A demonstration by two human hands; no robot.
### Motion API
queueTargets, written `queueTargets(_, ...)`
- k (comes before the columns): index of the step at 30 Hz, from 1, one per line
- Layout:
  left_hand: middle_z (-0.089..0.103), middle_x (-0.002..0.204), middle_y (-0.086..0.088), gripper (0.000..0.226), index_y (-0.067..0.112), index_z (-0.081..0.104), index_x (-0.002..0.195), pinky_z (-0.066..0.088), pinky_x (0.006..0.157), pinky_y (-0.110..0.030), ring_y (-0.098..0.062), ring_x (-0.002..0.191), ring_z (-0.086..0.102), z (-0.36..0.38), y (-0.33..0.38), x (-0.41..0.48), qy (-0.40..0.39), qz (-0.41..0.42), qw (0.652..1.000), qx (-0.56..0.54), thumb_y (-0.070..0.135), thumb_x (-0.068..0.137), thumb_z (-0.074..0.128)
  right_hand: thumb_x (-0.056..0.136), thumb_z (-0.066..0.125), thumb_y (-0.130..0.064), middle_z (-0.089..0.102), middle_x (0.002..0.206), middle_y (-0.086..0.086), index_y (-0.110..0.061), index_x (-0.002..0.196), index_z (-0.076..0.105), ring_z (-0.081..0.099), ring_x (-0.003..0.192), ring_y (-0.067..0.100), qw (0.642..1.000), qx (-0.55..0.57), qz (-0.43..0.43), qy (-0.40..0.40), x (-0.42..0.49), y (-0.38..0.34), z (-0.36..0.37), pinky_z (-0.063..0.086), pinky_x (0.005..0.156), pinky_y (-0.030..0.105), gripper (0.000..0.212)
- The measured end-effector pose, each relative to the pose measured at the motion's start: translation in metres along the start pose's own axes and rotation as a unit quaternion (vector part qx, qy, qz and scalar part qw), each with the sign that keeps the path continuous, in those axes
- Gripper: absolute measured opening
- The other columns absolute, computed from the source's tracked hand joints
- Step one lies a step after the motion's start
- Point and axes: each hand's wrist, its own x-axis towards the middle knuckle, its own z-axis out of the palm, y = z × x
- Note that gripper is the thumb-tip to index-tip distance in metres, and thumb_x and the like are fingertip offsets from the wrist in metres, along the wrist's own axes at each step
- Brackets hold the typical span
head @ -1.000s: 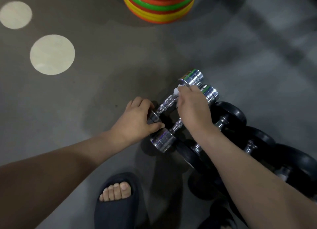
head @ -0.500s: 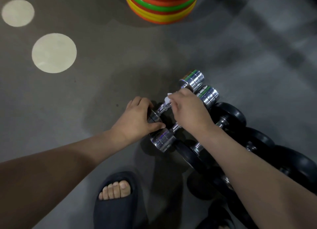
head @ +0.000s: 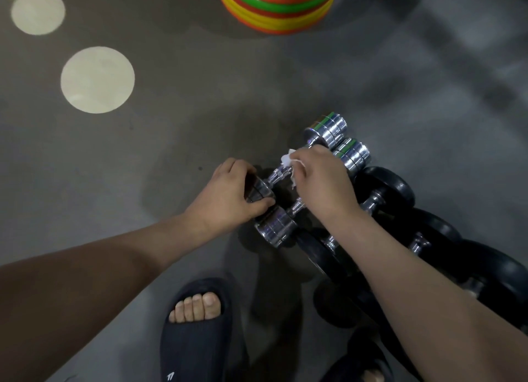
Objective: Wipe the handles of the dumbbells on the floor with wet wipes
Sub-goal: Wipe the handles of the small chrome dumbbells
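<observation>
The chrome dumbbell (head: pixel 278 173) with green-banded ends lies on the grey floor (head: pixel 177 141), and the fingers of your right hand (head: pixel 323 184) pinch a crumpled white wet wipe (head: pixel 288 160) against its metal handle. Your left hand (head: pixel 228 198) grips its near head, fingers curled over the top. A second chrome dumbbell (head: pixel 275 228) lies just beside it, then black round-headed dumbbells (head: pixel 384 187) in a row under your right forearm.

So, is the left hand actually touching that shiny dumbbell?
Touching. The head view shows the left hand gripping the near end of the shiny dumbbell, fingers and thumb curled round it.
</observation>
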Motion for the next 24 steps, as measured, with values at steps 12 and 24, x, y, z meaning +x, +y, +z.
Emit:
queueTargets(12,0.046,0.106,0.009,0.061,0.017,0.057,0.12,0.034,0.085,-0.019,-0.011,0.103,0.048,-0.002,-0.004,0.0,0.0,0.002,1.0,-0.004,0.051,0.075,0.08,0.091,0.058,-0.004,0.067,0.108,0.013,-0.006,0.109,0.072,0.067,0.096,0.032,0.993,-0.002,-0.093,-0.066,-0.011,-0.009,0.01,0.056,0.082,0.043,0.023)
queueTargets(24,0.05,0.102,0.009,0.05,0.019,0.061,0.119,0.028,0.077,-0.01,-0.004,0.096,0.045,-0.012,-0.009,0.006,-0.004,0.011,1.0,0.014,0.051,0.082,0.072,0.094,0.05,-0.014,0.063,0.105,0.011,-0.012,0.106,0.067,0.064,0.09,0.035,0.995,-0.008,-0.093,-0.041,-0.006,-0.006,0.013,0.054,0.076,0.044,0.022)
